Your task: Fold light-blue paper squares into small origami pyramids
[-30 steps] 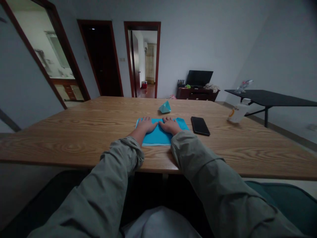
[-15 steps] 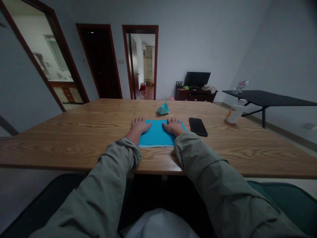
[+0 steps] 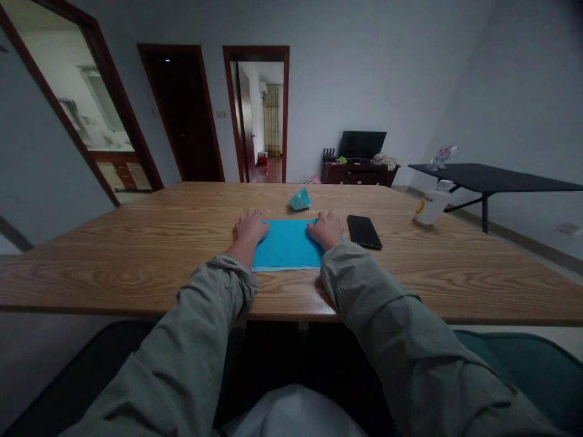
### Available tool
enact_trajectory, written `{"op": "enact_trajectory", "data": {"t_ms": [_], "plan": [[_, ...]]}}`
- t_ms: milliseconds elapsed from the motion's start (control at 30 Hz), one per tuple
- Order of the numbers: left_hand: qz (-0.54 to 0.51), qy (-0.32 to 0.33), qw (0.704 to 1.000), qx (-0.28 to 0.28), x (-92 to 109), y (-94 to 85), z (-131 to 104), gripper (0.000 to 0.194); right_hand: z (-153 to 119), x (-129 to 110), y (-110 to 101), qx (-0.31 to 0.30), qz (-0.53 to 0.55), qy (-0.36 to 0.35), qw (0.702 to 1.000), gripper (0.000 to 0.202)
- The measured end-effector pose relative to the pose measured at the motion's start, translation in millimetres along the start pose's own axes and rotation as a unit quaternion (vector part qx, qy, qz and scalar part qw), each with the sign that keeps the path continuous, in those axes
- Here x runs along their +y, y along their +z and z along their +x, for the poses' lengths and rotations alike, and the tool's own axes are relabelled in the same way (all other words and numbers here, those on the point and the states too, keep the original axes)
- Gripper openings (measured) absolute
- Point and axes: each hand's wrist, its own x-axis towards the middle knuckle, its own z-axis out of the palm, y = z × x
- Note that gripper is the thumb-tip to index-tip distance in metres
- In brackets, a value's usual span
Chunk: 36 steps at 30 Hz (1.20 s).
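Observation:
A sheet of blue paper (image 3: 288,246) lies flat on the wooden table in front of me, a paler layer showing along its near edge. My left hand (image 3: 250,227) is at the sheet's upper left corner, fingers bent and thumb on the paper's edge. At the upper right corner, my right hand (image 3: 327,228) has its fingers curled in, with the thumb against the paper. Just beyond the sheet stands a folded light-blue paper shape (image 3: 299,199). The fingertips' undersides are hidden.
To the right of my right hand lies a black phone (image 3: 364,232). A white bottle (image 3: 432,205) stands farther right on the wooden table (image 3: 136,243). Behind it is a black table (image 3: 496,177). A TV (image 3: 363,145) sits on a cabinet by the wall.
Both hands have slid outward from lying flat on the paper to its upper corners. Their fingers, spread before, are now bent. The paper has barely moved.

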Motion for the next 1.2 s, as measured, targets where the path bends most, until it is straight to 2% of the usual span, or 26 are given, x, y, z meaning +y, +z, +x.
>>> {"op": "enact_trajectory", "data": {"t_ms": [300, 500, 567, 633, 800, 967, 1033, 1200], "plan": [[-0.003, 0.024, 1.000, 0.004, 0, -0.3, -1, 0.037, 0, -2, -5, 0.065, -0.014, -0.133, 0.989, 0.039], [-0.001, 0.040, 0.999, -0.010, 1, -0.2, 0, 0.037, 1, -7, -12, 0.009, -0.028, -0.256, 0.966, 0.034], [0.002, 0.043, 0.999, -0.015, 1, 0.2, 0, 0.036, 2, -7, -11, 0.001, -0.036, -0.272, 0.962, 0.034], [0.006, 0.045, 0.999, -0.018, 0, 0.9, 0, 0.036, 2, -6, -9, 0.005, -0.046, -0.254, 0.966, 0.034], [0.012, 0.055, 0.998, -0.010, -1, 2.5, 1, 0.036, 4, -3, -2, -0.011, -0.055, -0.132, 0.990, 0.044], [0.017, 0.055, 0.998, -0.014, -2, 2.9, 2, 0.036, 4, -4, -2, -0.053, -0.038, -0.082, 0.994, 0.046], [0.021, 0.056, 0.998, -0.014, -2, 3.4, 2, 0.036, 3, -6, -3, -0.065, -0.031, -0.077, 0.994, 0.045], [0.025, 0.055, 0.998, -0.021, -1, 4.5, 3, 0.038, -4, -11, -5, -0.083, -0.032, -0.126, 0.988, 0.043]]}}
